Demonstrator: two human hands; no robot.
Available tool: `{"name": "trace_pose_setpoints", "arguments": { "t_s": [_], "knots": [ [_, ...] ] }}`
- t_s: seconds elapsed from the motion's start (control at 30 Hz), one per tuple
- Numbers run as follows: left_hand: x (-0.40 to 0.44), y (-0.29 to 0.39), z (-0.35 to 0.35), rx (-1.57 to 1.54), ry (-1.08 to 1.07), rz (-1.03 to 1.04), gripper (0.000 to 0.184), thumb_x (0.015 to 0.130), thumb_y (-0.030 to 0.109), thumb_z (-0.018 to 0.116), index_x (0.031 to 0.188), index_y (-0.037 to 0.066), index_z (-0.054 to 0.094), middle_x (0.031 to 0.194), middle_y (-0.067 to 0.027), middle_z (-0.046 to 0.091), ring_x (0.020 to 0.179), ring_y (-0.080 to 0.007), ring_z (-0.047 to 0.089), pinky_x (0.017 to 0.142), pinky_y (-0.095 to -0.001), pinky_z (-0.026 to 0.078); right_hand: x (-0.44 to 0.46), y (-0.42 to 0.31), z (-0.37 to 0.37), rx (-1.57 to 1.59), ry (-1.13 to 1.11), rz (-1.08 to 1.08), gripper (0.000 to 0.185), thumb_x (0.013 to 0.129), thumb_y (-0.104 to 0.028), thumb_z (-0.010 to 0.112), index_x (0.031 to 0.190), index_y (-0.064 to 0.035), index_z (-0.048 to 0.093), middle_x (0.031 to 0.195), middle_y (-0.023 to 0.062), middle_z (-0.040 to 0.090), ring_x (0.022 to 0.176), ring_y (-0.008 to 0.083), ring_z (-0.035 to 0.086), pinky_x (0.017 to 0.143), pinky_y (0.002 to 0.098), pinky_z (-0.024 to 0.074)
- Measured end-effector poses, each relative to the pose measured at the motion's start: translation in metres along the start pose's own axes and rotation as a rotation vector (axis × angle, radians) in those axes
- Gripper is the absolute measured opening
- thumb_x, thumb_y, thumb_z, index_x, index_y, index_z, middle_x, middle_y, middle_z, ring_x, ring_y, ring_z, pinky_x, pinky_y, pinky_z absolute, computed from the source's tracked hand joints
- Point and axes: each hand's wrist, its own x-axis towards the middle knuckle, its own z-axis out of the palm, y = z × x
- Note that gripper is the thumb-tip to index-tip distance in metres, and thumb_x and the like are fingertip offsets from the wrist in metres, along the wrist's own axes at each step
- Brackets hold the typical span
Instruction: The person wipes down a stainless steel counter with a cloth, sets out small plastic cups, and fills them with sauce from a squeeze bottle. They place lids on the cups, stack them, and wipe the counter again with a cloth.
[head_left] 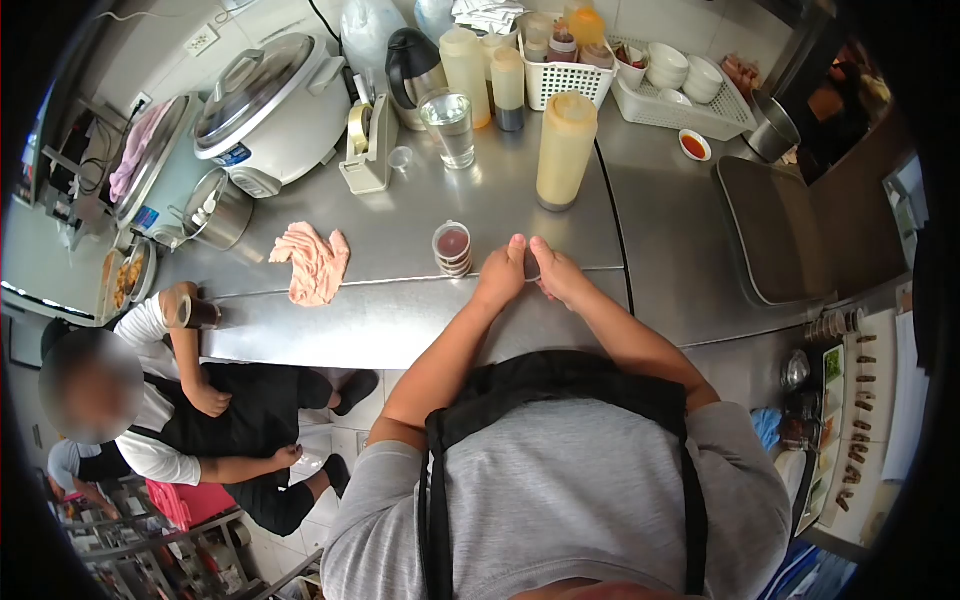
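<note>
Both of my hands meet over the steel counter (400, 235), near its front edge. Between my left hand (502, 273) and my right hand (562, 273) is a small cup (532, 266) with dark contents, its sides pressed by the fingers of both. Just left of my left hand stands a stack of small clear cups (453, 250) with dark red contents. Behind my right hand a large squeeze bottle (567, 150) of yellowish liquid stands upright. Farther left lies a crumpled pink cloth (312, 263).
Along the back are a rice cooker (275, 130), a tape dispenser (368, 150), a water glass (450, 130), and a white basket (567, 85) of bottles. A sauce dish (694, 146) stands back right. A seated person (200, 400) rests an arm by the counter's left end.
</note>
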Motion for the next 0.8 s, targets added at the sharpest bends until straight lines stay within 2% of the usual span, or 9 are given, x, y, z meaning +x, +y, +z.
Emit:
{"name": "trace_pose_setpoints", "arguments": {
  "t_s": [0.2, 0.3, 0.4, 0.5, 0.53, 0.6, 0.7, 0.73, 0.8],
  "knots": [
    [-0.006, 0.003, -0.007, -0.165, -0.020, -0.005, 0.054, 0.092, 0.042, 0.029, 0.081, -0.003, 0.057, 0.064, -0.0125, 0.055, 0.056, -0.0202, 0.052, 0.052, -0.0302, 0.040, -0.007, -0.010, 0.002, -0.043, -0.021, 0.015, 0.058, 0.087, -0.052, 0.031, 0.069, -0.0008, 0.054, 0.053, 0.0047, 0.047, 0.042, 0.0132, 0.044, 0.039, 0.0278, 0.0360],
    [-0.021, 0.025, -0.025, -0.409, -0.132, -0.231, 0.051, 0.091, 0.045, 0.029, 0.084, 0.001, 0.054, 0.061, -0.0066, 0.051, 0.048, -0.0126, 0.047, 0.044, -0.0239, 0.037, -0.003, -0.023, -0.002, -0.175, -0.034, -0.053, 0.053, 0.087, -0.048, 0.035, 0.081, 0.0006, 0.055, 0.062, 0.0065, 0.051, 0.048, 0.0130, 0.047, 0.042, 0.0268, 0.0390],
    [-0.040, 0.033, -0.043, -0.288, -0.112, -0.189, 0.039, 0.090, 0.041, 0.037, 0.085, 0.004, 0.049, 0.062, -0.0039, 0.048, 0.043, -0.0074, 0.042, 0.039, -0.0202, 0.033, 0.004, -0.041, -0.001, -0.149, 0.014, -0.168, 0.048, 0.087, -0.044, 0.039, 0.089, 0.0015, 0.055, 0.069, 0.0071, 0.054, 0.053, 0.0124, 0.050, 0.045, 0.0260, 0.0413],
    [-0.050, -0.001, -0.071, -0.186, -0.233, -0.041, 0.026, 0.086, 0.030, 0.051, 0.092, 0.004, 0.046, 0.068, -0.0039, 0.050, 0.049, -0.0072, 0.044, 0.044, -0.0188, 0.034, 0.004, -0.074, 0.010, -0.084, 0.025, -0.235, 0.042, 0.087, -0.039, 0.044, 0.094, 0.0011, 0.054, 0.074, 0.0073, 0.056, 0.058, 0.0118, 0.052, 0.048, 0.0253, 0.0430],
    [-0.051, -0.013, -0.079, -0.238, -0.101, 0.015, 0.027, 0.082, 0.026, 0.055, 0.094, 0.003, 0.046, 0.071, -0.0041, 0.051, 0.054, -0.0090, 0.046, 0.047, -0.0205, 0.036, 0.008, -0.080, 0.014, -0.104, 0.005, -0.255, 0.042, 0.087, -0.039, 0.044, 0.094, 0.0009, 0.054, 0.075, 0.0082, 0.057, 0.060, 0.0132, 0.053, 0.051, 0.0264, 0.0440],
    [-0.048, -0.031, -0.094, -0.344, 0.160, 0.135, 0.035, 0.075, 0.019, 0.065, 0.099, 0.001, 0.046, 0.078, -0.0047, 0.052, 0.063, -0.0125, 0.049, 0.055, -0.0240, 0.039, 0.015, -0.087, 0.025, -0.170, -0.005, -0.315, 0.040, 0.086, -0.038, 0.045, 0.095, 0.0007, 0.054, 0.078, 0.0101, 0.060, 0.064, 0.0167, 0.056, 0.056, 0.0290, 0.0454],
    [-0.030, -0.038, -0.105, -0.127, 0.273, 0.252, 0.055, 0.067, 0.018, 0.072, 0.109, 0.002, 0.041, 0.098, -0.0082, 0.049, 0.082, -0.0154, 0.048, 0.065, -0.0267, 0.040, 0.032, -0.086, 0.045, -0.314, 0.019, -0.409, 0.039, 0.085, -0.036, 0.048, 0.095, 0.0003, 0.055, 0.083, 0.0125, 0.062, 0.073, 0.0225, 0.059, 0.066, 0.0326, 0.0458],
    [-0.023, -0.042, -0.106, -0.104, 0.166, 0.183, 0.070, 0.061, 0.020, 0.075, 0.117, 0.002, 0.036, 0.115, -0.0131, 0.041, 0.100, -0.0225, 0.044, 0.077, -0.0323, 0.040, 0.037, -0.084, 0.051, -0.364, 0.024, -0.426, 0.038, 0.084, -0.036, 0.049, 0.095, 0.0002, 0.055, 0.085, 0.0129, 0.062, 0.076, 0.0238, 0.059, 0.069, 0.0332, 0.0454],
    [-0.009, -0.052, -0.096, -0.114, 0.091, 0.331, 0.071, 0.063, 0.015, 0.074, 0.119, 0.000, 0.033, 0.115, -0.0129, 0.043, 0.101, -0.0225, 0.047, 0.082, -0.0326, 0.040, 0.046, -0.076, 0.059, -0.422, 0.030, -0.432, 0.036, 0.081, -0.034, 0.052, 0.095, -0.0001, 0.056, 0.086, 0.0147, 0.062, 0.078, 0.0263, 0.059, 0.071, 0.0346, 0.0453]
  ]
}}
